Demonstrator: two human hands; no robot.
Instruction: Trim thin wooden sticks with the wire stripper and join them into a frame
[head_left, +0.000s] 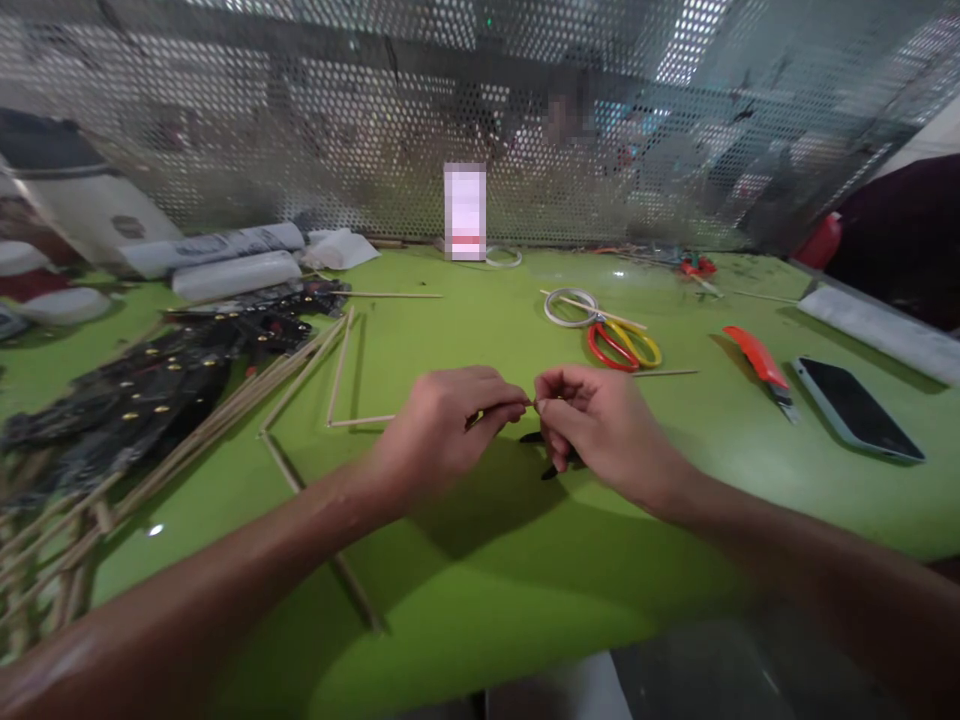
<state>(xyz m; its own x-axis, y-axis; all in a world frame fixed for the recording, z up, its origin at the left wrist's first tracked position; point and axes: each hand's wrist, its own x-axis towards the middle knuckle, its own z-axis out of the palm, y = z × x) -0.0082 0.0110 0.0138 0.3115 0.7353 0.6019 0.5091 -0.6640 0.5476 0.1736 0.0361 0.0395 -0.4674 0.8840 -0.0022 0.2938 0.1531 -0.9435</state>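
Observation:
Near the middle of the table my left hand [442, 420] and my right hand [604, 425] meet fingertip to fingertip, both pinching. A tiny thin piece [530, 403] shows between them, too small to name. Beneath my right hand two dark pointed ends [551, 472] stick out; what they belong to is hidden. Close to my left wrist lies a thin bamboo stick [361, 421], its near end out of sight behind the hand. It meets an upright-looking stick [341, 365] at a corner. Another bent stick [279, 462] passes under my left forearm.
Scissors with red and yellow handles [611, 350] lie beyond my right hand, touching a tape roll [571, 307]. An orange cutter [756, 358] and a phone [859, 408] are at right. Bundled sticks [217, 430] and black studded material [150, 380] cover the left. A perforated metal screen [315, 130] stands behind.

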